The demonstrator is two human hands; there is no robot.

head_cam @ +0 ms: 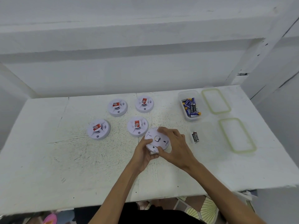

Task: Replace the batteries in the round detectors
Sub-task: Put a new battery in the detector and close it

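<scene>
Both hands hold one round white detector (156, 140) turned back side up, just above the table. My left hand (144, 151) grips its near left edge, thumb on the rim. My right hand (174, 145) curls over its right side, fingers on the far rim and thumb on the near rim. Several more white detectors with red labels lie face up: one at the far left (98, 129), one in the middle (137, 126), two at the back (117, 107) (144, 104). A loose pair of batteries (195, 137) lies to the right of my hands.
A clear plastic box (181, 96) holding several blue and black batteries stands at the back right. Beside it lie two clear lids with green rims (208, 103) (226, 135). The white table (64, 151) ends in a front edge near me and walls behind.
</scene>
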